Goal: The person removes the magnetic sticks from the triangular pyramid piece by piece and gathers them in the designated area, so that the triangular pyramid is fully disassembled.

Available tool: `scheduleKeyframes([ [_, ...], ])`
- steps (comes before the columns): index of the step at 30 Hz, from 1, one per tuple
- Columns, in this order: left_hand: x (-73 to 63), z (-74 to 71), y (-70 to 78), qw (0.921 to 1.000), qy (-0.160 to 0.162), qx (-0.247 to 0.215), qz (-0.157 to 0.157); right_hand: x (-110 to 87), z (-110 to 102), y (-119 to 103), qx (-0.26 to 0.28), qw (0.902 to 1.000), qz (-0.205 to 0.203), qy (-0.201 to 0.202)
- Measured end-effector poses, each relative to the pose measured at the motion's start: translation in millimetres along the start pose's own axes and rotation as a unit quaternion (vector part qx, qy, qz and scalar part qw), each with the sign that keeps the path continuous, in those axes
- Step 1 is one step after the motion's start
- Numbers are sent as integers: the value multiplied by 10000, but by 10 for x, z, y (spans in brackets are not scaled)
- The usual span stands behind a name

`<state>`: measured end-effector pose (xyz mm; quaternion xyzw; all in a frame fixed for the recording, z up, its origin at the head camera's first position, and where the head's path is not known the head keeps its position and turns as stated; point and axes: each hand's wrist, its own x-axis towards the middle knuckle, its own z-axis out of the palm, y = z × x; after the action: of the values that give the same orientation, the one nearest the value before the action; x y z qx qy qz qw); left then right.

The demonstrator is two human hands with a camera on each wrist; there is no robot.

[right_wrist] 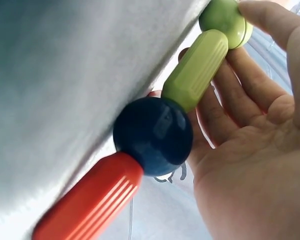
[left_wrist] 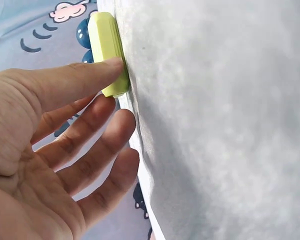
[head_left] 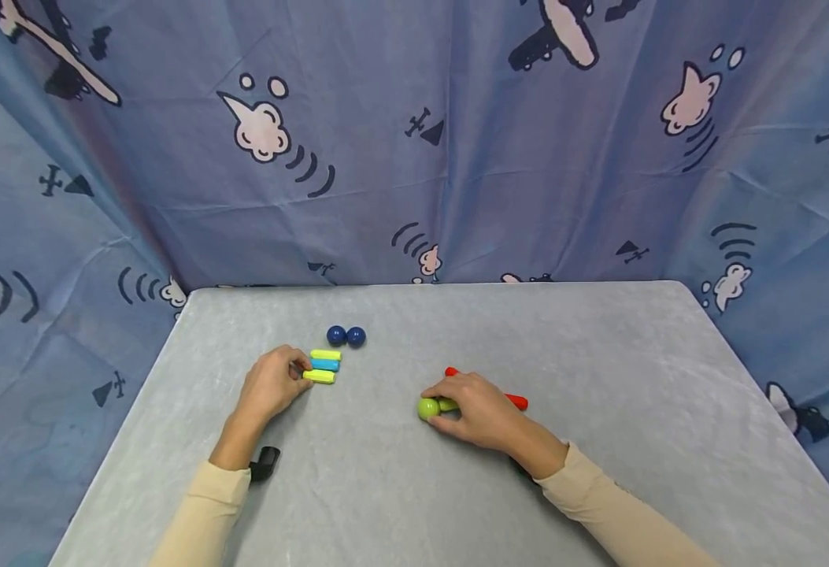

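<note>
In the head view, my left hand (head_left: 270, 386) pinches the left end of a yellow-green toy stick (head_left: 320, 377) between thumb and forefinger. The left wrist view shows the thumb lying across this ribbed stick (left_wrist: 108, 47). Beyond it lie a blue stick (head_left: 327, 365) and a second yellow-green stick (head_left: 326, 355). My right hand (head_left: 481, 411) grips a green ball (head_left: 427, 409) with thumb and fingers. From the ball a green stick (right_wrist: 195, 70) runs to a dark blue ball (right_wrist: 153, 136), followed by a red stick (right_wrist: 92, 197). Another red stick's end (head_left: 451, 372) pokes out past the knuckles.
Two dark blue balls (head_left: 346, 336) sit side by side behind the sticks on the left. A light grey cloth covers the table (head_left: 584, 331). Blue patterned curtains (head_left: 386, 142) hang behind and at both sides. A black device (head_left: 265, 464) is at the left wrist.
</note>
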<state>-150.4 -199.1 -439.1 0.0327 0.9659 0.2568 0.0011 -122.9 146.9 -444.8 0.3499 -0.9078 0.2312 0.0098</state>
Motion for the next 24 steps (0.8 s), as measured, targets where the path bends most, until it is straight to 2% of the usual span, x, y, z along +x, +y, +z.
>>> scheduleKeyframes([
  [15, 4, 25, -12, 10000, -28, -44, 23, -12, 11, -3, 21, 9999, 76, -72],
  [24, -98, -11, 13, 9994, 269, -200, 76, 9, -17, -7, -172, 9996, 103, -202],
])
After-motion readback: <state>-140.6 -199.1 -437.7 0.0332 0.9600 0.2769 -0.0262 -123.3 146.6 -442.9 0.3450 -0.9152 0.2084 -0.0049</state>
